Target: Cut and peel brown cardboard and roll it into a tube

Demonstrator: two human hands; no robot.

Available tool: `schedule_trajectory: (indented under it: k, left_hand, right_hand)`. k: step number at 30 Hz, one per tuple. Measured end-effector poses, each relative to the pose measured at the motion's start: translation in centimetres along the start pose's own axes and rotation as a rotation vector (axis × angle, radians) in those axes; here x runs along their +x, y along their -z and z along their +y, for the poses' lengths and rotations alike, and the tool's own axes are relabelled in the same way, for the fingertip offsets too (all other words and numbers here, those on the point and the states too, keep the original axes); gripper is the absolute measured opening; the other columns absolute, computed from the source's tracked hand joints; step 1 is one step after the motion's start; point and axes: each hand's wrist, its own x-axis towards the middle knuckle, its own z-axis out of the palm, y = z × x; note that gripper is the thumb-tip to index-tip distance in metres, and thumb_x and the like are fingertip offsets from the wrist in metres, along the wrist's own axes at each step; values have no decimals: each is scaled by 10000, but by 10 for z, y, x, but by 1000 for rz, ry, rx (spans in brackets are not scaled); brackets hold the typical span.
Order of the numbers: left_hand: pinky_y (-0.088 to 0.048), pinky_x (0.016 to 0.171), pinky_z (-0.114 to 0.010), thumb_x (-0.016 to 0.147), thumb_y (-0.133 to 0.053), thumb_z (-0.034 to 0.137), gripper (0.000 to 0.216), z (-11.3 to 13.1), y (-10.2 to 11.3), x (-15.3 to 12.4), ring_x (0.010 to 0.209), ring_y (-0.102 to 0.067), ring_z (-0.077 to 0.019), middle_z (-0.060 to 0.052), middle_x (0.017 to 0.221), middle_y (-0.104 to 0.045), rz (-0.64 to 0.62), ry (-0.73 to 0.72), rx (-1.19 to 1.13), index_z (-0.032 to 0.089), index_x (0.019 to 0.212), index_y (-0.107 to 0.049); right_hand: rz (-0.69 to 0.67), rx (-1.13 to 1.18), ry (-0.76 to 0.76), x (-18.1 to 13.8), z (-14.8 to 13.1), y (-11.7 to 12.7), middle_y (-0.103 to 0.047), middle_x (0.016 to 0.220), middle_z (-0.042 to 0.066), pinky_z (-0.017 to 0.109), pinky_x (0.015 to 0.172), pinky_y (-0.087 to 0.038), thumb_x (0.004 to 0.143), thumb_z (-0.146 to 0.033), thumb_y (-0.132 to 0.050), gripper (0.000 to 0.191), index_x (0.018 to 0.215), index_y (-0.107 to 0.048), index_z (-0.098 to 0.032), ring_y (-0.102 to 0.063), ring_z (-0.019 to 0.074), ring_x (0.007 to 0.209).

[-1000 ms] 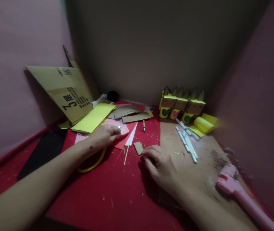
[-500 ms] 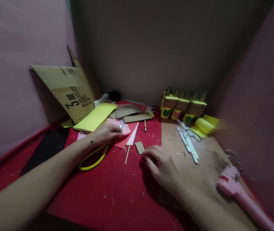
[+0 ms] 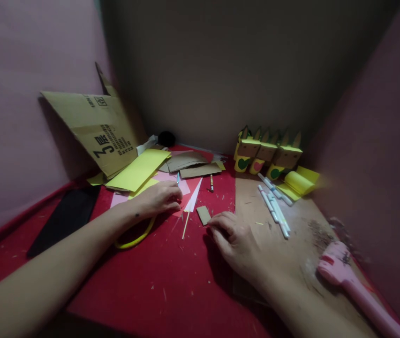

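Note:
My left hand [image 3: 164,197] is over the paper pile, its fingers loosely bent and a gap between thumb and fingers; I see nothing held. Partly under it lie pink paper [image 3: 183,186] and red paper, and a yellow loop [image 3: 138,242] curves below the wrist. My right hand [image 3: 233,239] has thumb and fingertips closed at the lower right corner of a small cardboard piece [image 3: 203,215]. Between the hands are a thin wooden stick [image 3: 185,226] and a narrow white paper triangle [image 3: 194,195]. A slim blue-tipped tool [image 3: 177,177] rests behind my left fingers.
At left stand a cardboard box [image 3: 90,126], yellow sheets [image 3: 139,170] and a flat black object [image 3: 64,220]. Cardboard scraps [image 3: 189,162] lie behind. Rightward are decorated cardboard figures [image 3: 268,152], white markers [image 3: 273,209], rolled yellow paper [image 3: 300,182] and a pink glue gun-like tool [image 3: 343,272].
My left hand has shifted slightly forward and right, and its pinch has loosened. The lifted red paper edge has dropped from sight. My right hand and the cardboard piece stay put.

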Motion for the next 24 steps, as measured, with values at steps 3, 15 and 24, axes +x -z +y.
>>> schedule_trajectory:
  k: [3,15,24]
  left_hand:
    - [-430,740,-312,833,-602,284,121,-4,-4,0,793,-532,-180,-64,829,-598,11,-48,49,182,798,-657]
    - [-440,695,-312,921,-481,327,275,-17,-10,0,735,-536,-176,-66,776,-590,25,-124,125,169,804,-674]
    - [-420,692,-307,912,-454,287,285,-3,-4,-1,723,-533,-173,-67,770,-606,-9,-48,113,178,777,-681]
  right_hand:
    - [-1,1,-2,0,0,0,-664,814,71,328,717,-486,862,-110,-489,180,859,-660,-168,-607,184,790]
    - [5,2,14,0,1,-1,-665,807,73,316,710,-479,858,-114,-504,166,850,-664,-158,-608,182,782]
    - [5,21,-11,0,3,0,-668,825,79,321,736,-475,851,-118,-497,178,860,-672,-153,-611,183,803]
